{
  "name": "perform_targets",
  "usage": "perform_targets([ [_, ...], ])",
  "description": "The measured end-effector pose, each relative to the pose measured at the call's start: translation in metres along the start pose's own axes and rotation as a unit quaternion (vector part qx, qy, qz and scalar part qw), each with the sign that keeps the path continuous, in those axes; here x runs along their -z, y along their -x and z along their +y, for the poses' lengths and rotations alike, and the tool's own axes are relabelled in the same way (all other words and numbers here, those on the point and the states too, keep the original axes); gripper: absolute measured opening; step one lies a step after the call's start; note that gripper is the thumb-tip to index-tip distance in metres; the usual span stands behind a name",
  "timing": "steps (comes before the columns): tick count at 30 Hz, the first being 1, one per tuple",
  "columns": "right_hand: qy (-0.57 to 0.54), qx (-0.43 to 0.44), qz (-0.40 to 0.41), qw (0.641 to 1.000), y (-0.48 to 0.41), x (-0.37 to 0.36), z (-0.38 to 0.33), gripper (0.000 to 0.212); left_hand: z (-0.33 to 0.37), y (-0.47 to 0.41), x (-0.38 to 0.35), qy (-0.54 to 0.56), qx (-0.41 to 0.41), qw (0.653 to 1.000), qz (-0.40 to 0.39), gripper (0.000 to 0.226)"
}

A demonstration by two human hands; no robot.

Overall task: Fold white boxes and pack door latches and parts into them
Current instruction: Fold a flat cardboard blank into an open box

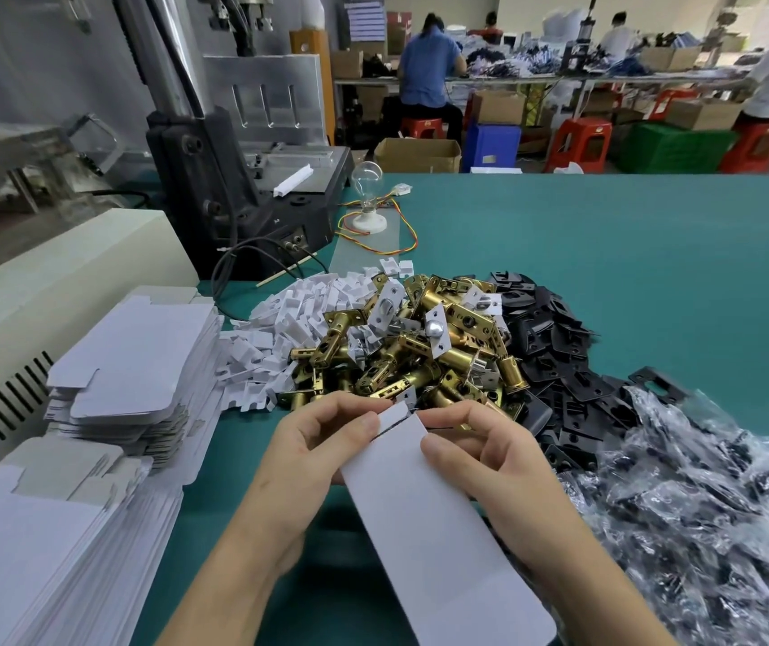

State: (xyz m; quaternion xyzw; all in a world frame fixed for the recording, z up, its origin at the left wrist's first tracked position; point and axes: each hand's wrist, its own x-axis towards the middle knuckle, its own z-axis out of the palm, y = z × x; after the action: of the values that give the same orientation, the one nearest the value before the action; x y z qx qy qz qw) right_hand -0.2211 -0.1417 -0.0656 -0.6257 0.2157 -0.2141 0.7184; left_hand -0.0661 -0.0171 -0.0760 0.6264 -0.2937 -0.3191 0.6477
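Note:
A flat white box blank is held above the green table, slanting from the centre toward the bottom edge. My left hand grips its far end from the left, thumb on a small end flap. My right hand grips the same end from the right, thumb pressed on the top face. Just beyond lies a pile of brass door latches. White plastic parts lie to its left, black strike plates to its right.
Stacks of flat white box blanks stand at the left, with more at the lower left. Clear bags of small parts fill the lower right. A machine and a bulb sit behind. People work at far benches.

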Motion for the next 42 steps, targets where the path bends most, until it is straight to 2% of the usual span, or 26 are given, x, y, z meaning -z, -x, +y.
perform_targets([
  [2, 0.013, 0.005, -0.006, 1.000, 0.0003, -0.0003, 0.0003, 0.010, 0.0002, 0.0000, 0.0009, -0.009, 0.003, 1.000, -0.001, 0.020],
  [5, 0.025, 0.010, -0.010, 1.000, 0.0004, -0.0012, 0.0016, 0.016, 0.0001, 0.0003, 0.0010, -0.026, 0.001, 1.000, -0.007, 0.020],
  [8, 0.034, 0.019, -0.010, 0.999, 0.0005, -0.0017, 0.0023, 0.010, 0.0010, 0.0008, 0.0003, -0.025, 0.001, 1.000, -0.006, 0.018],
  [12, 0.066, 0.036, -0.019, 0.997, 0.0000, -0.0024, 0.0043, 0.013, 0.0013, 0.0007, -0.0011, -0.041, -0.013, 0.999, 0.002, 0.015],
  [16, 0.082, 0.042, -0.025, 0.995, 0.0002, -0.0020, 0.0076, 0.016, 0.0013, 0.0006, -0.0006, -0.046, -0.020, 0.999, 0.007, 0.031],
  [25, 0.095, 0.057, -0.038, 0.993, 0.0010, -0.0015, 0.0098, 0.015, 0.0014, 0.0007, 0.0014, -0.053, -0.028, 0.998, -0.011, 0.031],
  [29, 0.092, 0.050, -0.037, 0.994, 0.0016, -0.0027, 0.0086, 0.014, 0.0015, 0.0012, 0.0018, -0.060, -0.036, 0.997, -0.019, 0.028],
  [34, 0.095, 0.047, -0.017, 0.994, 0.0020, -0.0029, 0.0087, 0.020, 0.0006, 0.0017, -0.0006, -0.104, -0.056, 0.993, -0.005, 0.011],
  [42, 0.133, 0.057, -0.039, 0.989, 0.0024, -0.0023, 0.0056, 0.031, 0.0034, 0.0018, 0.0067, -0.127, -0.054, 0.990, -0.039, 0.008],
])
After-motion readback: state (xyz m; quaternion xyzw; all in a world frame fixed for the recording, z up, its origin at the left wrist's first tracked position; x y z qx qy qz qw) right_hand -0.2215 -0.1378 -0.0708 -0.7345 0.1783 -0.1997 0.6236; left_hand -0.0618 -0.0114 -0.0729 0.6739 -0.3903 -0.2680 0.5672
